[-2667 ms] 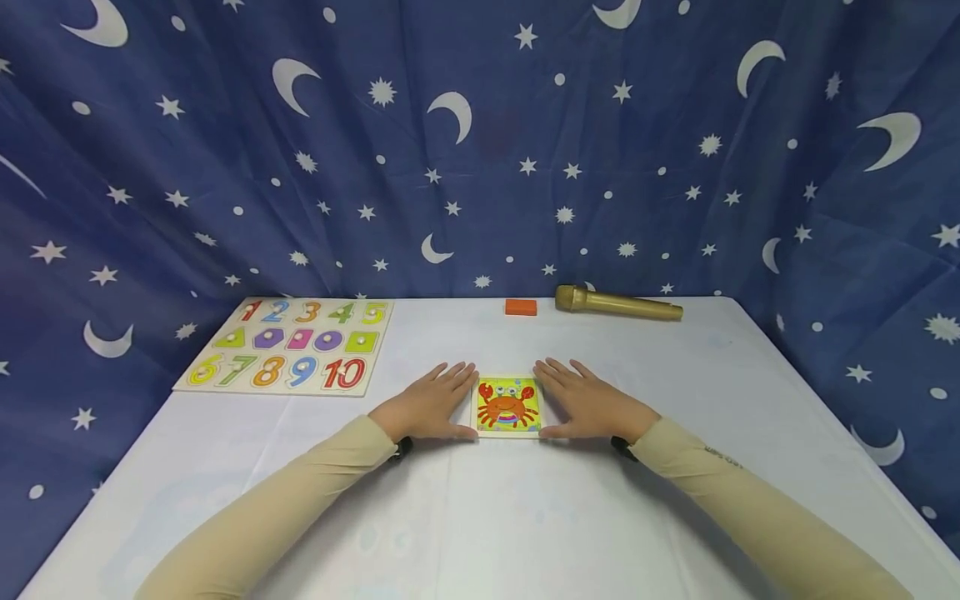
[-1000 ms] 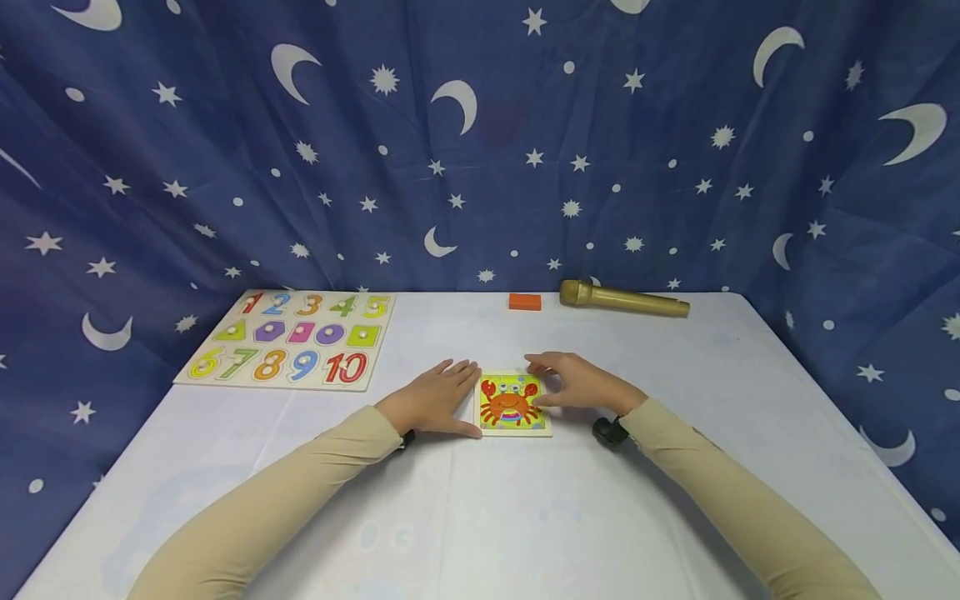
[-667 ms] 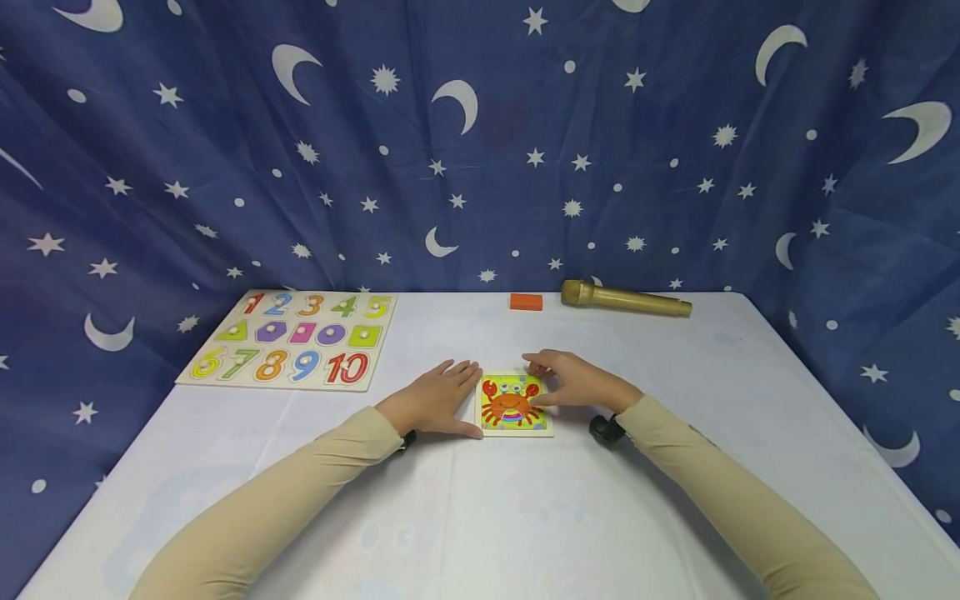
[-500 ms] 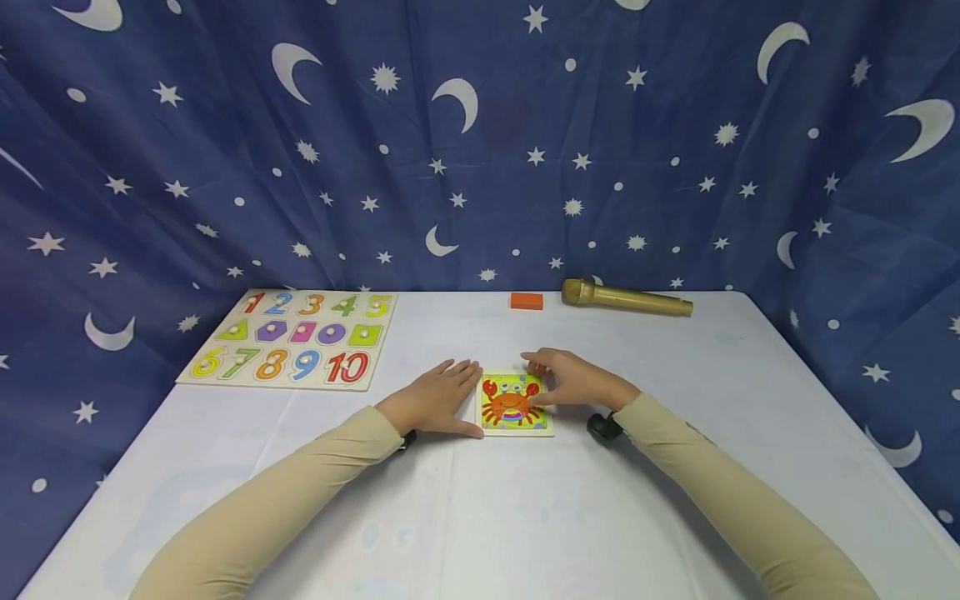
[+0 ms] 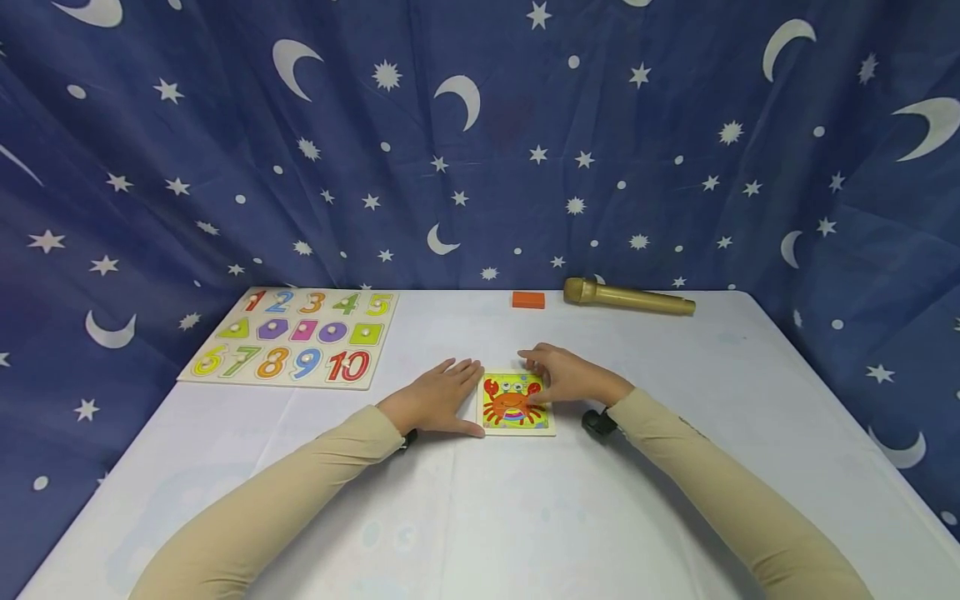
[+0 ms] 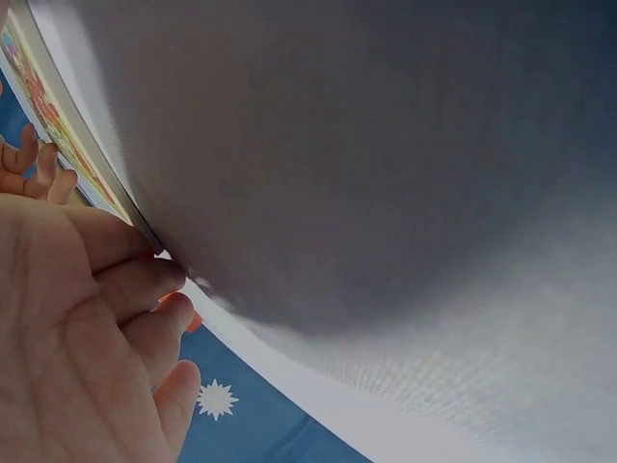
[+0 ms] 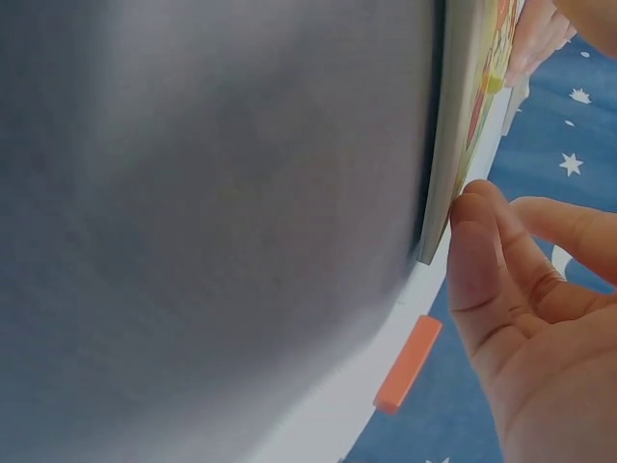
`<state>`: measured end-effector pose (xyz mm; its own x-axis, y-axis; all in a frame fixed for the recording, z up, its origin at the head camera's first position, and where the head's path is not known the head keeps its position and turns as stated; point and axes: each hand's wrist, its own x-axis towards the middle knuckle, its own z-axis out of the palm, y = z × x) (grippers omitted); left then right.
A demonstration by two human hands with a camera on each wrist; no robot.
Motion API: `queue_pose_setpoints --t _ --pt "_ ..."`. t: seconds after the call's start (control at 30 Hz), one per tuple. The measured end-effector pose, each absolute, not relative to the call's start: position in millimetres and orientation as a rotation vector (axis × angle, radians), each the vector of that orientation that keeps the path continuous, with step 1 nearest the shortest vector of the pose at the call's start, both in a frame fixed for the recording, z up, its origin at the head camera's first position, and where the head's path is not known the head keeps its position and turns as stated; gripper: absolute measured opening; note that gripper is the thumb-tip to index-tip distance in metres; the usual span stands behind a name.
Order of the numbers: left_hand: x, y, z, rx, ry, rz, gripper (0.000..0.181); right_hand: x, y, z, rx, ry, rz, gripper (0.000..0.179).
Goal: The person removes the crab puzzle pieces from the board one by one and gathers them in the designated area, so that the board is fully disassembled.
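Observation:
A small square crab puzzle (image 5: 513,410) lies on the white table, with an orange crab on yellow ground and a pale wooden rim. My left hand (image 5: 438,400) lies along its left edge, fingers straight, thumb at the near corner. Over the far right corner is my right hand (image 5: 570,377), its fingers bent and its thumb over the picture. From the right wrist, the fingertips appear close to the edge of the puzzle (image 7: 453,135); whether they press on it is unclear. The left wrist view has the left fingers beside the puzzle's edge (image 6: 87,145).
A number and shape peg board (image 5: 322,316) lies at the back left. Along the back edge are an orange block (image 5: 528,300) and a gold microphone (image 5: 630,298). A blue curtain (image 5: 480,125) with moons and stars hangs behind the table.
The right hand, earlier flat along the puzzle's right edge, has bent its fingers and moved left over the far right corner. The left hand has stayed in place. The head view has shifted slightly.

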<state>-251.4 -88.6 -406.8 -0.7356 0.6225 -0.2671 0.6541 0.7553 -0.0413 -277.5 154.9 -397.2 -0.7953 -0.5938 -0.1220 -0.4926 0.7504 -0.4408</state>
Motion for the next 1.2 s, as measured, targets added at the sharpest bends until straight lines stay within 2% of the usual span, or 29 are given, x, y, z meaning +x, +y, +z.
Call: queue_pose_setpoints --t 0.3,0.6,1.2 --pt "-250.0 -88.6 -402.9 1.007 2.7 -0.179 0.103 -281.6 155.2 -398.7 -0.835 2.686 -0.629 0.077" --pt "-250.6 -88.3 -403.0 1.007 2.7 -0.188 0.104 -286.0 156.0 -398.0 -0.894 2.666 -0.693 0.065" --pt "-250.2 -87.2 -404.6 0.99 2.701 -0.177 0.104 -278.8 162.5 -391.6 -0.779 2.684 -0.68 0.065"
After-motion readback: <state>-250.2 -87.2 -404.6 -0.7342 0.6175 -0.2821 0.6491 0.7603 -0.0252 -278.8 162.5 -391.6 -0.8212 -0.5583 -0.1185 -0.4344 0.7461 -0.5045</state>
